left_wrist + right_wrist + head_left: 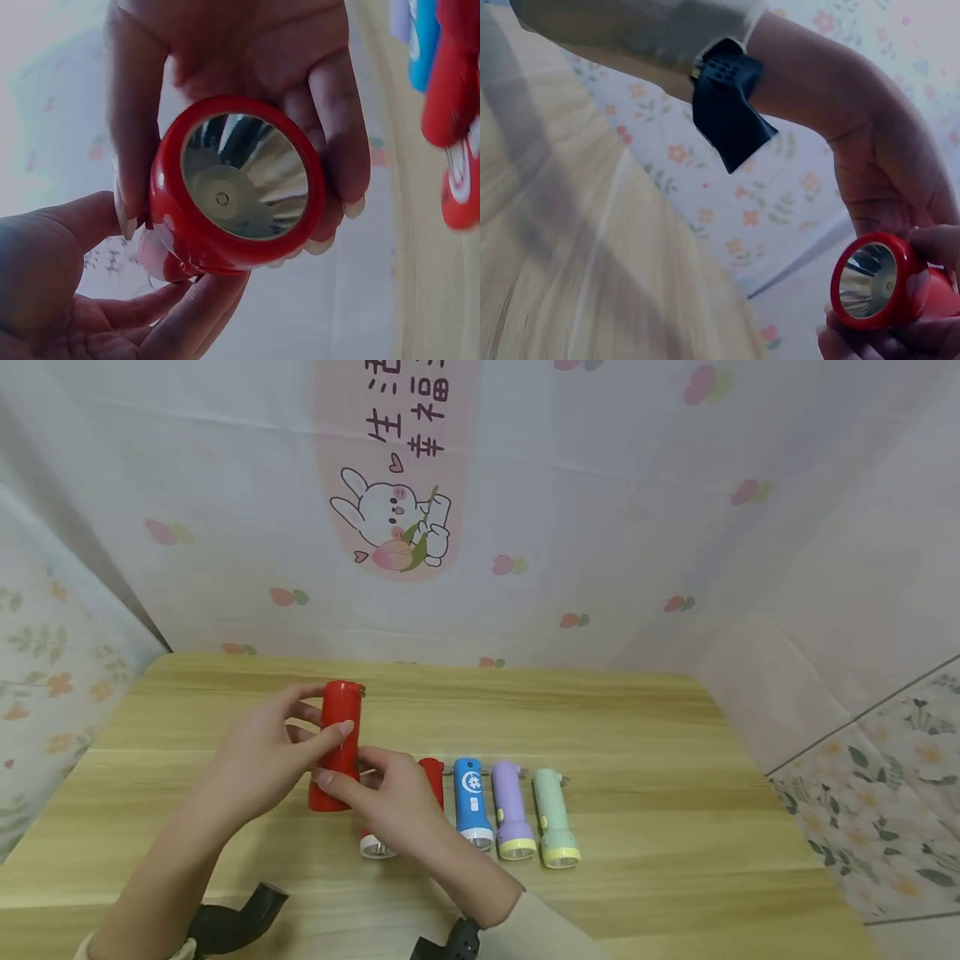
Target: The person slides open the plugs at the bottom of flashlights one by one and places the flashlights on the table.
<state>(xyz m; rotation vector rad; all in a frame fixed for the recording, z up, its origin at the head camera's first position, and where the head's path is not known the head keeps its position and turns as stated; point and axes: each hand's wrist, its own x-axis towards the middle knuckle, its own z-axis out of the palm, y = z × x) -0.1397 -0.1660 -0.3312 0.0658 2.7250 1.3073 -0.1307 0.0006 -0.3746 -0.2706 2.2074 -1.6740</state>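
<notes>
Both my hands hold a red flashlight [342, 706] upright above the table. My left hand [258, 756] grips it from the left, thumb across its front and fingers behind. My right hand [405, 789] pinches its lower part from the right. The red-rimmed lens [251, 180] faces the left wrist camera, with its silver reflector showing. To the right lie a blue flashlight [470, 802], a purple flashlight [512, 802] and a green flashlight [553, 818]. My right hand partly covers a red flashlight [432, 770] and a white-rimmed flashlight head [377, 847].
The wooden table [637, 760] extends to the right of the row. Behind it hangs a pale curtain [585, 527] with a rabbit print. Black straps [236, 920] are on both wrists. Floral cloth [45, 693] stands at the left side.
</notes>
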